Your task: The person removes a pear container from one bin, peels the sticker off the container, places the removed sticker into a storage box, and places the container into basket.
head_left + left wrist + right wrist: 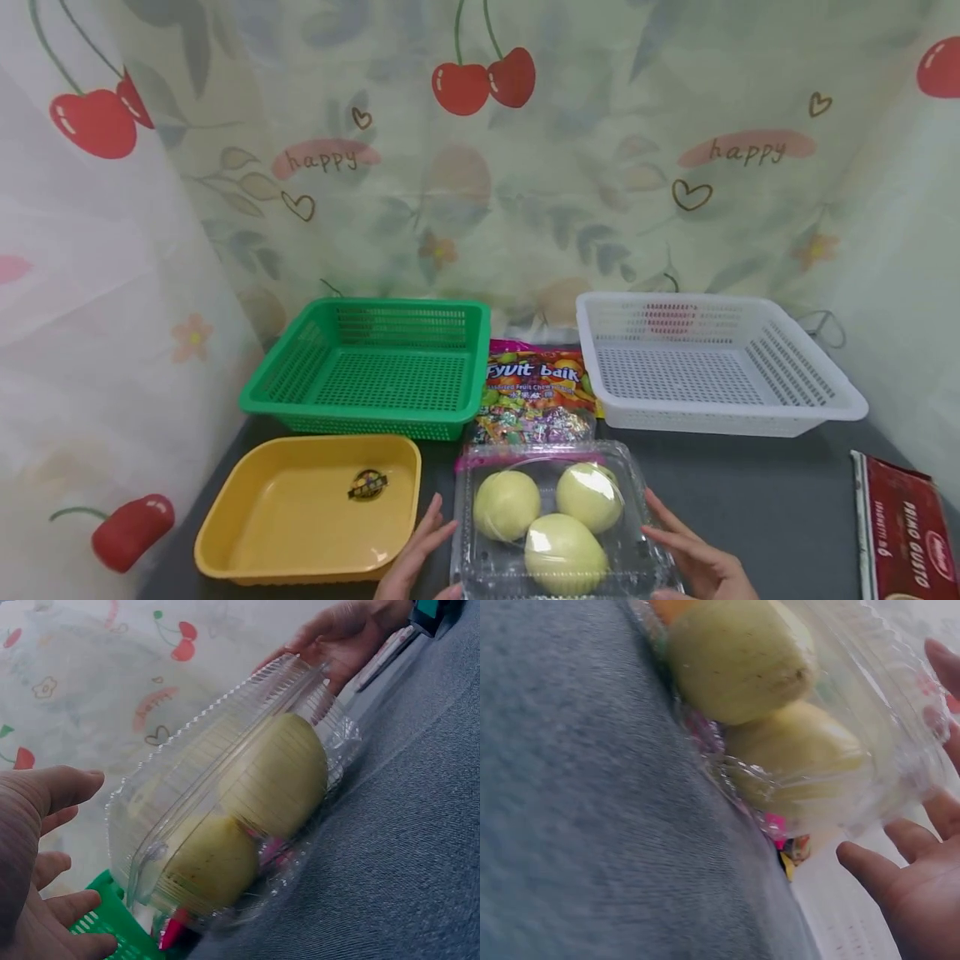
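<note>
A clear plastic clamshell box stands at the front middle of the dark table, holding three pale yellow-green round fruits. My left hand is beside the box's left side, fingers extended; in the left wrist view a gap shows between that hand and the box. At the right side is my right hand, its fingers stretched toward the box. In the right wrist view this hand is close to the box's wall, and whether the fingertips touch it I cannot tell.
Behind the box lies a colourful candy bag, partly covered by it. A green basket stands back left, a white basket back right. A yellow tray is front left. A red spaghetti packet lies far right.
</note>
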Available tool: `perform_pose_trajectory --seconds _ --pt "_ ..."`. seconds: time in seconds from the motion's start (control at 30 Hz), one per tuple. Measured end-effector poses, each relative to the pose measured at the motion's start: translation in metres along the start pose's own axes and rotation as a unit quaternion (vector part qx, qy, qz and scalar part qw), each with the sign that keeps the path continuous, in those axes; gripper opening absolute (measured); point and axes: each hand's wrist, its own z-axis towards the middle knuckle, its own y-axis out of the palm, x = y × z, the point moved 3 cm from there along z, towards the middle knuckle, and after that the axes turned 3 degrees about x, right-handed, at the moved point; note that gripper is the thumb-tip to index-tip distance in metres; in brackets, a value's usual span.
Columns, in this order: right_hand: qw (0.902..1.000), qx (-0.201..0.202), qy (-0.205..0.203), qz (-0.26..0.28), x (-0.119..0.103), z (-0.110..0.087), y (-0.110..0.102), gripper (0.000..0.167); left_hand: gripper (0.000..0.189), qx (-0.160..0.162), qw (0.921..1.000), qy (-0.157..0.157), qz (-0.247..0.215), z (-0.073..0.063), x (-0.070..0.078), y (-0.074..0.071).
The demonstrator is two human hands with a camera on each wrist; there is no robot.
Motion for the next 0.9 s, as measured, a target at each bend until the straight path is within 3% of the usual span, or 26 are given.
perform_pose_trajectory --seconds 0.07,0.13,0.2,0.3,0.37,0.43,0.5,0.53,0.6,0.67,0.73,0.83,0.9 --pt "0.9998 0.001 -0.002 -0.019 0.003 0.0 0.002 0.061 0.062 -0.024 0.9996 0.003 -0.012 0.0 -0.003 0.001" --pt "0.9997 0.007 -0.004 -0.024 0.005 0.0 0.004 0.062 0.057 -0.063 0.9936 -0.074 -0.056 0.0 -0.005 0.001" --pt "0.9993 0.018 -0.003 -0.032 0.006 -0.001 0.006 0.062 0.054 -0.105 0.9747 -0.169 -0.103 -0.001 -0.008 0.002" --pt "0.998 0.04 0.007 -0.049 0.007 -0.002 0.009 0.06 0.053 -0.141 0.9505 -0.243 -0.133 -0.001 -0.009 0.002" --pt "0.9963 0.053 0.011 -0.068 0.006 -0.002 0.01 0.059 0.05 -0.151 0.9564 -0.215 -0.128 -0.001 -0.01 0.003" --pt "0.994 0.064 0.014 -0.088 0.004 -0.001 0.012 0.058 0.048 -0.15 0.9669 -0.159 -0.132 -0.002 -0.012 0.005" --pt "0.9906 0.073 0.02 -0.114 0.002 -0.001 0.013 0.057 0.052 -0.152 0.9712 -0.092 -0.159 -0.002 -0.015 0.007" --pt "0.9889 0.075 0.022 -0.126 0.0 -0.001 0.015 0.056 0.055 -0.159 0.969 -0.063 -0.178 -0.001 -0.017 0.008" --pt "0.9838 0.085 0.031 -0.155 -0.003 0.0 0.017 0.055 0.062 -0.188 0.9574 -0.018 -0.219 0.0 -0.021 0.01" --pt "0.9796 0.093 0.032 -0.175 -0.005 0.002 0.02 0.054 0.064 -0.22 0.9455 0.006 -0.24 0.002 -0.025 0.01" --pt "0.9794 0.089 0.007 -0.181 -0.005 0.003 0.022 0.054 0.065 -0.246 0.9389 0.01 -0.24 0.004 -0.028 0.009" --pt "0.9801 0.069 -0.047 -0.18 -0.005 0.004 0.022 0.055 0.061 -0.268 0.9372 0.062 -0.215 0.008 -0.031 0.008" --pt "0.9785 0.049 -0.084 -0.182 -0.003 0.004 0.021 0.056 0.058 -0.262 0.9402 0.103 -0.192 0.01 -0.031 0.008"
